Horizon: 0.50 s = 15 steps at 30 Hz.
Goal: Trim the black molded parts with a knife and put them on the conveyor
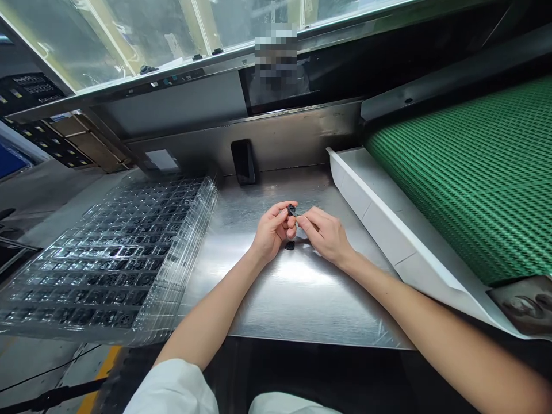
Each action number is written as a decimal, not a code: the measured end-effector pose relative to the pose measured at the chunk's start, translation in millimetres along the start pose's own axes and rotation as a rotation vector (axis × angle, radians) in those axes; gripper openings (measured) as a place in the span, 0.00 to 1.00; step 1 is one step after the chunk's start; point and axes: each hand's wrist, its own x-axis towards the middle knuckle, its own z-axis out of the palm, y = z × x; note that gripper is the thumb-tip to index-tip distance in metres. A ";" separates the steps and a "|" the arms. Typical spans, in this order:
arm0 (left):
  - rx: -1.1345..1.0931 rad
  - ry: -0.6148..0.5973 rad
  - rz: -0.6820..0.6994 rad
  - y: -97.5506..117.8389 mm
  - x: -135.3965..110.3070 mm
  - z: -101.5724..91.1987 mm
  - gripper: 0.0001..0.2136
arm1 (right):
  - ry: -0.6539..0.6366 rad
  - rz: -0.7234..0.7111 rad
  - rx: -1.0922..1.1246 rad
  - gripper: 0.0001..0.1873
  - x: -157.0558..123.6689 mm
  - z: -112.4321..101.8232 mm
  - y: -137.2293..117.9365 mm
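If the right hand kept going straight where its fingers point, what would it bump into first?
Most likely the left hand, which holds a small black part; exact depth there is unclear.

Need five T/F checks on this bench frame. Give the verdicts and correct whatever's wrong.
1. The left hand holds a black part. True.
2. The right hand is on the green belt. False: it is at the part in the left hand.
3. A second black part lies on the metal table. True.
4. The clear trays are stacked to the right of the hands. False: they are stacked to the left.
5. The phone leans against the back panel. True.
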 end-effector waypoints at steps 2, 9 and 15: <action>0.003 0.012 0.002 -0.3 0.0 0.6 0.18 | -0.010 -0.004 -0.023 0.28 -0.6 1.0 0.9; 0.019 0.031 -0.017 0.1 0.4 0.5 0.18 | 0.021 -0.030 -0.058 0.27 -0.3 1.6 2.2; -0.025 0.008 -0.006 -1.7 1.5 -1.5 0.17 | 0.021 -0.064 -0.081 0.27 0.1 0.1 1.9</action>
